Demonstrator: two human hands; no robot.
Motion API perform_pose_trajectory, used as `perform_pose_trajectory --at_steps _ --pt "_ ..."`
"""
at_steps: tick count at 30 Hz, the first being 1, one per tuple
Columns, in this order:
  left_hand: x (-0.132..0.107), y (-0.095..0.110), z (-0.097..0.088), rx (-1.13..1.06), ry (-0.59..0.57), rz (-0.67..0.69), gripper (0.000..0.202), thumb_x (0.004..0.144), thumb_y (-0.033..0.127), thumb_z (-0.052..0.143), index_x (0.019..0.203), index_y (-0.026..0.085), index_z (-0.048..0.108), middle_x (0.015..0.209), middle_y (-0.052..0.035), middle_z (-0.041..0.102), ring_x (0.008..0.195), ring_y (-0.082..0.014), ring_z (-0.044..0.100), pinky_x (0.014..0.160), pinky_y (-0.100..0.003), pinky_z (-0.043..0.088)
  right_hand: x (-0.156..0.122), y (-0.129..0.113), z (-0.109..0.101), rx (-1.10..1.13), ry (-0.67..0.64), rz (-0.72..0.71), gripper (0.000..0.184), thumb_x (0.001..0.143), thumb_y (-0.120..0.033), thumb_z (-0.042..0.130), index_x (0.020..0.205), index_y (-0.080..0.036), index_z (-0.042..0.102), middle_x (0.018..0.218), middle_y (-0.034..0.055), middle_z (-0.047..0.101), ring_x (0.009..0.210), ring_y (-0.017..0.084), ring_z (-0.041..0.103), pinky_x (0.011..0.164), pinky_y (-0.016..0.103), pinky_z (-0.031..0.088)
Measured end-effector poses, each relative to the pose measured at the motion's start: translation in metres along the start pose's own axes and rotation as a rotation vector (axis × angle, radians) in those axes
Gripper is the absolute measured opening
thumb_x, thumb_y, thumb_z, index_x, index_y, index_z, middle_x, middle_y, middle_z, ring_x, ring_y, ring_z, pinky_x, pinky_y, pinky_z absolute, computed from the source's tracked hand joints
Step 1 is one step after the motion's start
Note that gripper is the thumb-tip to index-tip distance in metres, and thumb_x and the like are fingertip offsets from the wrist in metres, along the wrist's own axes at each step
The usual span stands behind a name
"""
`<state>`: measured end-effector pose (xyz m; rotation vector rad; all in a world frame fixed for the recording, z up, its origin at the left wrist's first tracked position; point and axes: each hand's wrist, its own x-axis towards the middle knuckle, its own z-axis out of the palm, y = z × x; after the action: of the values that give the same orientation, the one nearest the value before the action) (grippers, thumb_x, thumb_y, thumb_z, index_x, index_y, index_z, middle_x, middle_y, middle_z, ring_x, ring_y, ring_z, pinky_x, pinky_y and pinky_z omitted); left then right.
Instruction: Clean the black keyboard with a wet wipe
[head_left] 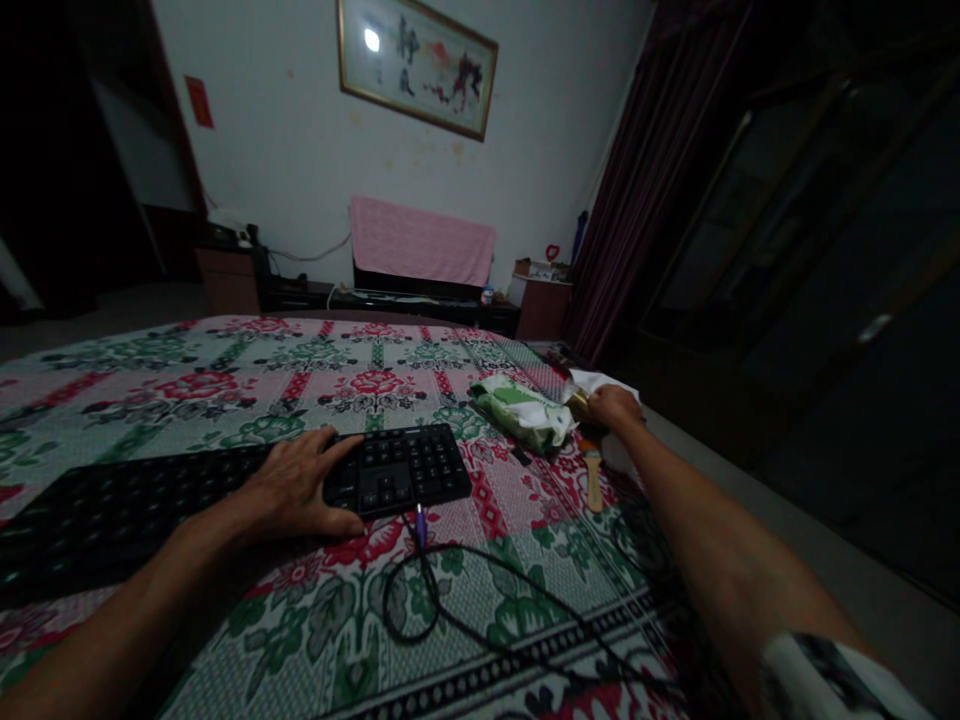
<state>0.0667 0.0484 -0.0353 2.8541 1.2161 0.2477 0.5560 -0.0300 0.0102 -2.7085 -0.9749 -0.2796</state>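
Observation:
My left hand point(300, 485) lies across a black computer keyboard point(420, 470), thumb and index finger spread apart. The thumb reaches the near edge and the index finger stretches over the keys. At the right side of the table, my right hand point(616, 408) has its fingers closed around or against a small gold-coloured thing point(579, 404), whose kind I cannot make out. White sheet-like material point(600, 380) shows just behind that hand. Close below it lies a brush point(593, 482) with a pale wooden handle. A green and white soft packet point(525, 410) lies between the hands, nearer the right one.
The keyboard's black cable point(510, 565), with a purple plug point(421, 527), loops over the patterned tablecloth point(360, 640). The table's right edge runs beside my right forearm. Beyond the table stand a pink-draped television point(420, 240) and low cabinets point(544, 308).

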Motion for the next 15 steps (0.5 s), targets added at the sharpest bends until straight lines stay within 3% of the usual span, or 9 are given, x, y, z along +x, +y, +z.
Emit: perform_pose_trajectory --at_steps 4,11,13,15 --pt "0.0003 0.0000 0.0002 0.004 -0.006 -0.004 0.104 0.045 0.074 0.054 0.133 0.023 0.032 0.132 -0.0132 0.034 0.118 -0.0367 0.033 0.097 -0.043 0.026 -0.0001 0.0021 -0.0011 -0.008 -0.006 0.012 0.029 0.072 -0.035 0.050 0.083 -0.013 0.064 0.093 0.0175 0.063 0.088 0.027 0.059 0.066 0.032 0.044" --pt "0.0010 -0.0010 0.0004 0.008 -0.020 0.002 0.104 0.046 0.074 0.053 0.134 0.024 0.031 0.133 -0.0129 0.033 0.120 -0.0361 0.031 0.098 -0.042 0.025 -0.0015 0.0030 -0.0010 -0.009 0.082 0.055 0.056 0.068 -0.039 0.055 0.117 -0.013 0.046 0.100 0.0168 0.060 0.089 0.027 0.059 0.065 0.033 0.045" --pt "0.0009 -0.0004 0.0000 0.007 -0.024 -0.002 0.104 0.046 0.074 0.053 0.134 0.025 0.030 0.133 -0.0127 0.033 0.120 -0.0361 0.031 0.098 -0.043 0.025 0.0006 0.0025 -0.0008 0.001 0.072 0.035 0.057 0.065 -0.039 0.060 0.114 -0.012 0.050 0.098 0.0170 0.061 0.088 0.027 0.059 0.066 0.033 0.045" --pt "0.0007 0.0006 -0.0008 0.006 -0.024 -0.012 0.104 0.045 0.074 0.053 0.134 0.025 0.030 0.133 -0.0128 0.033 0.120 -0.0361 0.031 0.098 -0.043 0.025 0.0028 0.0027 -0.0005 0.016 0.055 0.024 0.044 0.063 -0.036 0.062 0.100 -0.011 0.060 0.094 0.0186 0.062 0.085 0.027 0.059 0.066 0.033 0.044"
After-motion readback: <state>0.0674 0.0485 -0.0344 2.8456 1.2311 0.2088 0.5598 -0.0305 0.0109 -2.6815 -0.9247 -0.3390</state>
